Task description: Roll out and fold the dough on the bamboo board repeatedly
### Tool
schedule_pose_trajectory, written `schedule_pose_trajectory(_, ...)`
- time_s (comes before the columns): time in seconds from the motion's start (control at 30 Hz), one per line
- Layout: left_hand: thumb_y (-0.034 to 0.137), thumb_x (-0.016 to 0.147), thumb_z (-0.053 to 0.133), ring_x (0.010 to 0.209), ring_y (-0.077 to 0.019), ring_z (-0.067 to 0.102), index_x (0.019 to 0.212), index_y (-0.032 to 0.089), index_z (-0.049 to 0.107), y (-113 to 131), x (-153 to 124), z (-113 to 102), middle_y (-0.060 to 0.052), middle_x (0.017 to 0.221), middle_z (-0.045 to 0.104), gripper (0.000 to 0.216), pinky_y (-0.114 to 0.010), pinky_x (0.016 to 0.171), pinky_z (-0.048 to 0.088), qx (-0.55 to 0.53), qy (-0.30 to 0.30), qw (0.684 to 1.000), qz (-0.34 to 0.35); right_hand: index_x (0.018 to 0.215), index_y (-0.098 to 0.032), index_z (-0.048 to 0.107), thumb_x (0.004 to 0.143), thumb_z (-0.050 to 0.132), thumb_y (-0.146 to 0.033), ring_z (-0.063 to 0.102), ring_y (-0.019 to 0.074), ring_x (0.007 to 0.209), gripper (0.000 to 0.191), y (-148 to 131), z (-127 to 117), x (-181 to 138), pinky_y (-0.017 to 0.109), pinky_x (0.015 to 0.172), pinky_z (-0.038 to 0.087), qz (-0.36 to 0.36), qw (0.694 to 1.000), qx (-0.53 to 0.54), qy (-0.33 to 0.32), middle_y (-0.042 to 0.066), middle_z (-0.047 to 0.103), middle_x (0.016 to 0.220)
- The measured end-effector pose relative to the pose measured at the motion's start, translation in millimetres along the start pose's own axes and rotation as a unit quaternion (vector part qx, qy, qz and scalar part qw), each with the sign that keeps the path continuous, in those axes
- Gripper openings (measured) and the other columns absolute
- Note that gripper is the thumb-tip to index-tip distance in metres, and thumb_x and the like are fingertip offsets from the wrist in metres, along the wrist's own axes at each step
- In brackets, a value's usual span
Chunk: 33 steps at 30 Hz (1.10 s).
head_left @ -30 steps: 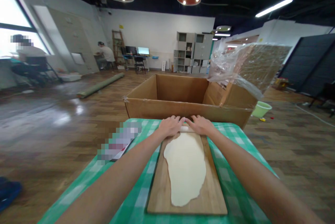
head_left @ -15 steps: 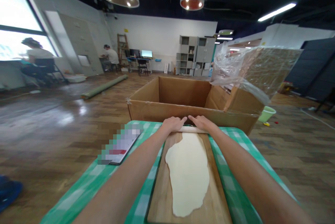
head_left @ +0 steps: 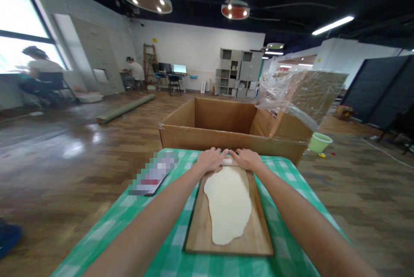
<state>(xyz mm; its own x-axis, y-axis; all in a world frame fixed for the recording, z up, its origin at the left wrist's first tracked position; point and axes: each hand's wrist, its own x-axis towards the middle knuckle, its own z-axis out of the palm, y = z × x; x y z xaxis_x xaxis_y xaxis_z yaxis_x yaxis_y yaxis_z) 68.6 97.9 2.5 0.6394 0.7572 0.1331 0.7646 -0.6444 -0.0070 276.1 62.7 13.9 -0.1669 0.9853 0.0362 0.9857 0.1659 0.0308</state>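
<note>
My left hand (head_left: pixel 211 158) and my right hand (head_left: pixel 246 158) lie side by side over a pale wooden rolling pin (head_left: pixel 229 162), their fingers curled over it and their inner fingertips almost meeting. Only the middle of the pin shows between them; its ends are hidden under my palms. Beneath it, at the far end of a wooden board (head_left: pixel 258 240), begins a long, thin sheet of cream dough (head_left: pixel 228 208) with an uneven edge. The dough stretches towards me along the board, stopping short of the near edge.
A green checked tablecloth (head_left: pixel 171 264) covers the table. A pixelated flat object (head_left: pixel 157 175) lies left. Beyond stands a large open cardboard box (head_left: pixel 207 136), with plastic-wrapped cardboard (head_left: pixel 317 91) at its right. A green bucket (head_left: pixel 319 142) is on the floor. Two people sit far left.
My hands have settled lower over the rolling pin, covering more of it, with fingertips closer together. The board's near edge has come into view. The camera view has shifted slightly.
</note>
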Motion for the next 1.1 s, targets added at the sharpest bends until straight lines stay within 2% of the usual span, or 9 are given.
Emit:
schedule_pose_trajectory(0.1,0.037,0.099,0.053,0.125,-0.0333,0.057,0.144,0.028,0.050,7.5,-13.2,-0.2,-0.015,0.131,0.063,0.046,-0.044,0.091,0.054,0.004,0.021,1.000,0.001,0.137,-0.020,0.062,0.107,0.023,-0.061,0.062,0.0315,0.126,0.064,-10.0,-2.1,-17.3,0.043,0.105,0.043,0.027,0.999,0.010,0.018,0.019,0.069,0.132)
schedule_pose_trajectory(0.23,0.040,0.104,0.040,0.135,-0.0333,0.052,0.140,0.022,0.055,18.9,-28.8,1.3,-0.018,0.140,0.060,0.042,-0.048,0.102,0.048,0.002,0.061,0.998,-0.026,0.135,-0.018,0.061,0.108,0.017,-0.058,0.063,0.0313,0.124,0.065,-22.3,-0.1,-37.0,0.044,0.103,0.044,0.055,0.997,0.024,0.041,0.019,0.068,0.131)
schedule_pose_trajectory(0.37,0.050,0.106,0.030,0.137,-0.0339,0.052,0.135,0.014,0.059,32.0,-50.3,2.8,-0.022,0.141,0.060,0.054,-0.052,0.111,0.041,-0.006,0.095,0.994,-0.045,0.145,-0.011,0.052,0.108,0.015,-0.057,0.057,0.0322,0.132,0.069,-32.5,4.7,-59.6,0.044,0.106,0.042,0.073,0.994,0.036,0.068,0.023,0.061,0.141)
schedule_pose_trajectory(0.47,0.060,0.104,0.030,0.137,-0.0322,0.052,0.132,0.014,0.062,42.1,-71.5,1.2,-0.020,0.141,0.061,0.062,-0.051,0.119,0.034,-0.007,0.132,0.991,-0.037,0.149,-0.005,0.047,0.107,0.016,-0.059,0.051,0.0329,0.138,0.075,-38.5,8.3,-80.3,0.044,0.112,0.038,0.083,0.992,0.042,0.088,0.026,0.055,0.149)
schedule_pose_trajectory(0.57,0.065,0.102,0.030,0.137,-0.0328,0.052,0.133,0.012,0.061,50.4,-91.4,-2.5,-0.020,0.141,0.062,0.069,-0.050,0.122,0.030,-0.005,0.159,0.987,-0.030,0.152,-0.003,0.043,0.105,0.021,-0.061,0.039,0.0332,0.149,0.078,-42.2,12.4,-101.3,0.047,0.120,0.028,0.058,0.992,0.044,0.107,0.025,0.045,0.158)
schedule_pose_trajectory(0.7,0.072,0.099,0.030,0.141,-0.0355,0.049,0.140,0.005,0.056,59.2,-113.2,-7.8,-0.024,0.146,0.057,0.083,-0.051,0.124,0.027,-0.017,0.147,0.989,-0.019,0.159,-0.003,0.036,0.103,0.021,-0.065,0.024,0.0353,0.156,0.085,-45.6,19.7,-127.6,0.054,0.125,0.017,0.025,0.993,0.028,0.115,0.023,0.033,0.165)
schedule_pose_trajectory(0.9,0.075,0.096,0.032,0.145,-0.0362,0.044,0.147,0.007,0.048,67.7,-141.6,-12.3,-0.023,0.152,0.051,0.086,-0.051,0.124,0.026,-0.043,0.148,0.988,-0.009,0.164,-0.009,0.026,0.101,0.019,-0.070,0.020,0.0328,0.158,0.089,-49.0,29.1,-163.5,0.054,0.126,0.016,-0.005,0.992,0.039,0.120,0.017,0.028,0.168)
schedule_pose_trajectory(1.0,0.074,0.096,0.033,0.143,-0.0354,0.046,0.146,0.009,0.049,65.6,-144.5,-12.6,-0.022,0.151,0.053,0.083,-0.050,0.124,0.028,-0.047,0.139,0.989,-0.009,0.164,-0.009,0.026,0.101,0.020,-0.070,0.022,0.0316,0.157,0.088,-45.6,27.1,-166.4,0.052,0.127,0.016,-0.019,0.992,0.046,0.116,0.016,0.029,0.168)
schedule_pose_trajectory(1.1,0.071,0.099,0.030,0.143,-0.0340,0.047,0.143,0.008,0.052,59.2,-132.3,-10.3,-0.022,0.148,0.055,0.079,-0.049,0.125,0.025,-0.040,0.136,0.990,-0.002,0.161,-0.008,0.033,0.102,0.019,-0.069,0.026,0.0315,0.156,0.086,-37.9,20.3,-151.1,0.052,0.127,0.017,-0.026,0.993,0.053,0.101,0.018,0.035,0.166)
